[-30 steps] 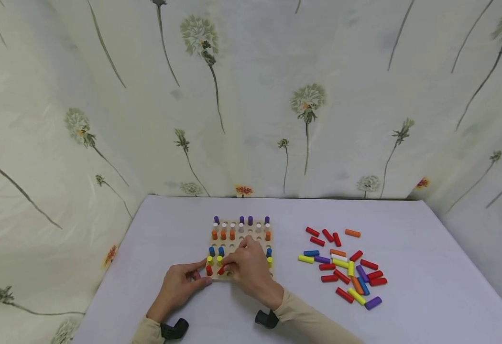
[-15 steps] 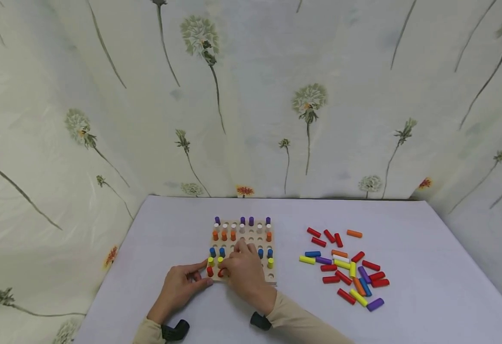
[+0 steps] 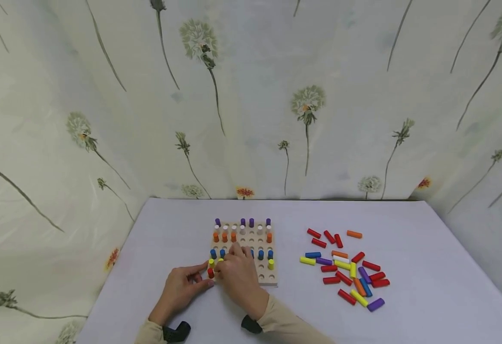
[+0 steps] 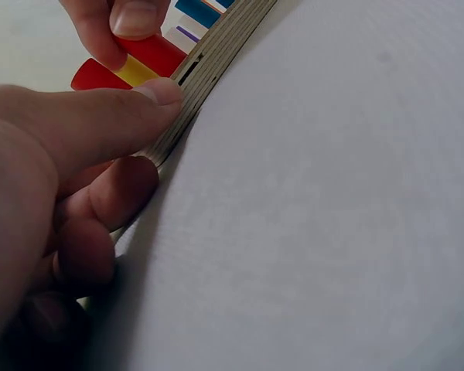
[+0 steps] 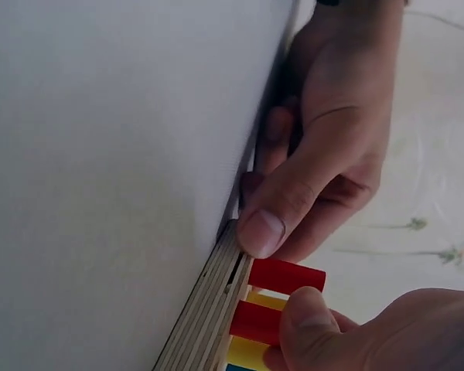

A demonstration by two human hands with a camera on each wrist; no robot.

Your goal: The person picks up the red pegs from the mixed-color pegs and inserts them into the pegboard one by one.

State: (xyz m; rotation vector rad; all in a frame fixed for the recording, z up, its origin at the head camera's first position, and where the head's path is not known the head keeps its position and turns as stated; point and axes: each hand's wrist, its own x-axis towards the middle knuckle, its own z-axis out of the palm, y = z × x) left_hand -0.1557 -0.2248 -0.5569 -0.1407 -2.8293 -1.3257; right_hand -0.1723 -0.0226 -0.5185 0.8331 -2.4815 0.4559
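A square wooden pegboard (image 3: 272, 278) lies on the table, with coloured pegs standing in rows. My left hand (image 3: 182, 286) holds the board's near left corner between thumb and fingers. Over the front row, my right hand (image 3: 240, 277) pinches a red peg (image 5: 257, 321), which stands upright from the board in the right wrist view. Its fingers hide that peg in the head view. Another red peg (image 3: 210, 273) stands at the corner beside it. Behind them is a yellow peg (image 4: 135, 71), and farther back are blue, orange, white and purple pegs.
Right of the board lies a loose spread of pegs, among them an orange peg (image 3: 354, 234), a purple peg (image 3: 376, 305) and several red ones. The white tabletop (image 3: 427, 267) ends at a flower-printed curtain (image 3: 251, 95) behind and at the sides.
My right hand has shifted slightly left and nearer the board's left side. The red peg, tilted earlier, now stands upright in its fingers. My left hand keeps its place at the corner.
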